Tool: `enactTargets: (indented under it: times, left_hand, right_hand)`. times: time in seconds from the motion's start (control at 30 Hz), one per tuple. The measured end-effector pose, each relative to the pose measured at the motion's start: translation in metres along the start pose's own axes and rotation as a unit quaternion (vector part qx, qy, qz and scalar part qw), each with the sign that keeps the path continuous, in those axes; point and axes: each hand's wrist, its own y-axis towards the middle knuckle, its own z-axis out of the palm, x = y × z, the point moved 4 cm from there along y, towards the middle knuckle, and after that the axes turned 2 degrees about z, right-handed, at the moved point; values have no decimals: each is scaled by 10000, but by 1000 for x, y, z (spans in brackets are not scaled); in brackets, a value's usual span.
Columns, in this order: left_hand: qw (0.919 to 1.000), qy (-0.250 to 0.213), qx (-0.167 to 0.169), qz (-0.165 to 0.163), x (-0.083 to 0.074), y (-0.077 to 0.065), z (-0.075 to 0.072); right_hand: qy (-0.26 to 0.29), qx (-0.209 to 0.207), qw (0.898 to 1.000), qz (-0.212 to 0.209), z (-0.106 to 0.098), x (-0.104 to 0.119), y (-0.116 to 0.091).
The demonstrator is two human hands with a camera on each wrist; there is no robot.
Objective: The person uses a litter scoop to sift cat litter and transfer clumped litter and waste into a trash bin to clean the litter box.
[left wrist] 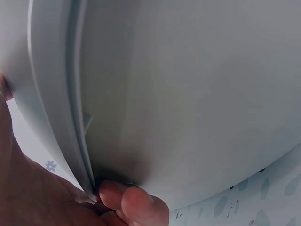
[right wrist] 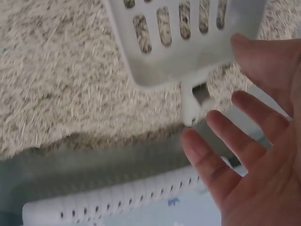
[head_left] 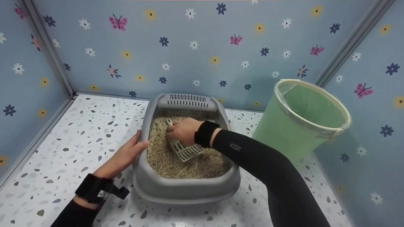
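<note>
A grey litter box (head_left: pixel 186 189) filled with pale, grainy litter (head_left: pixel 162 160) stands on the floor. My left hand (head_left: pixel 124 154) holds its left side, thumb on the rim. In the left wrist view, the fingers (left wrist: pixel 141 207) curl beneath the box's outer lip. Over the litter is my right hand (head_left: pixel 183 130), above a slotted litter scoop (head_left: pixel 187 153) lying with its handle toward the back. The right wrist view has that hand's fingers (right wrist: pixel 202 155) spread apart beside the scoop's handle (right wrist: pixel 189 106), with the thumb overlapping the scoop's edge.
To the right of the box stands a tall green bin (head_left: pixel 277 135) with a clear liner over its cream rim. A flowered wall panel (head_left: pixel 202 53) rises close behind the box, with side panels left and right. The floor (head_left: pixel 72 142) is white with speckles.
</note>
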Motion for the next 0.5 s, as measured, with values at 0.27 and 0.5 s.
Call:
enactTargets:
  times: [0.27, 0.5]
  left_hand:
    - [9999, 15, 5, 168, 0, 1, 0]
    - [9998, 84, 44, 182, -1, 1, 0]
  right_hand:
    - [305, 368, 9986, 205, 9, -5, -1]
    - [634, 445, 9953, 580, 20, -17, -11]
